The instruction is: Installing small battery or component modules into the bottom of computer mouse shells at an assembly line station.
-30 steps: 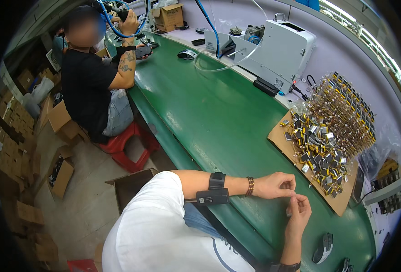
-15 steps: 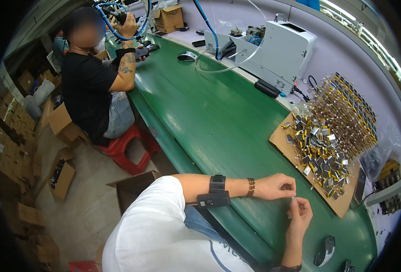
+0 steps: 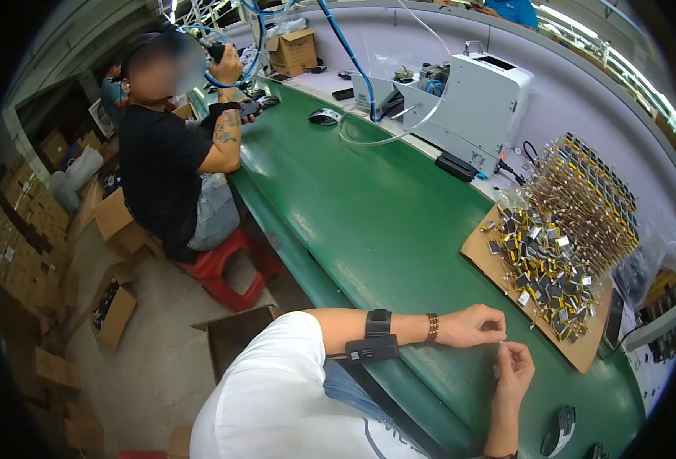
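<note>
My left hand (image 3: pixel 472 327) is over the green bench, its thumb and fingertips pinched together. Just in front of it my right hand (image 3: pixel 515 366) is pinched too, fingers curled upward. The fingertips of both hands nearly meet around a tiny pale thing, too small to name. Nearest to my right hand is a black and grey computer mouse (image 3: pixel 558 431) on the bench. Beyond my hands, a cardboard sheet (image 3: pixel 482 243) bears a heap of small grey and yellow wired parts (image 3: pixel 550 279) that look like battery cells.
A white boxy machine (image 3: pixel 482 103) stands along the wall, with a black block (image 3: pixel 456 167) before it. Another mouse (image 3: pixel 324 116) lies farther up the green bench (image 3: pixel 368 199). A co-worker (image 3: pixel 162 168) sits on a red stool (image 3: pixel 227 268). An open carton (image 3: pixel 234 336) is beside me.
The whole view has shifted a little, so things sit slightly lower and further right. My hands keep their pinch close together. The co-worker still holds a dark object and a tool.
</note>
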`<state>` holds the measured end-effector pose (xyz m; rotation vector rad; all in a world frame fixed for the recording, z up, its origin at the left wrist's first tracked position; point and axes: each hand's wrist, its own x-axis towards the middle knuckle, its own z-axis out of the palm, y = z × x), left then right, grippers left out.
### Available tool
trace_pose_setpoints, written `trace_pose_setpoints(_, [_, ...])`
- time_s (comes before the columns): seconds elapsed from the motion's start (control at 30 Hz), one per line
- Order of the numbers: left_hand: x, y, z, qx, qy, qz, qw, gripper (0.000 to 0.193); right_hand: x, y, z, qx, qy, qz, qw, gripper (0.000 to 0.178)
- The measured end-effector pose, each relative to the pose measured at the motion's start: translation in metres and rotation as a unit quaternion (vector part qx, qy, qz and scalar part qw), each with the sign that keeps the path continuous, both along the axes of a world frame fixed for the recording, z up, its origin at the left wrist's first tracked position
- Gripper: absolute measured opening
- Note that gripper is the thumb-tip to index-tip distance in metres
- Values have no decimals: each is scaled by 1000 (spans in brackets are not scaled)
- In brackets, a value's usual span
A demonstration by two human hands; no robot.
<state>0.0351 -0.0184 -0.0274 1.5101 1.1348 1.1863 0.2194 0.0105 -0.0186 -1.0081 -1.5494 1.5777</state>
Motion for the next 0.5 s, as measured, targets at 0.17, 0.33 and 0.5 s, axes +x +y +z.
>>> trace_pose_setpoints(0.17, [11,19,8,12,24,-42,999,22,14,6,4,10,5,-39,999,14])
trace_pose_setpoints(0.33, [-1,13,25,-68,147,11,987,29,-2,14,6,63,-32,-4,997,26])
trace_pose_setpoints(0.5, [4,16,7,-36,35,-18,999,16,-5,21,-24,145,116,-4,983,18])
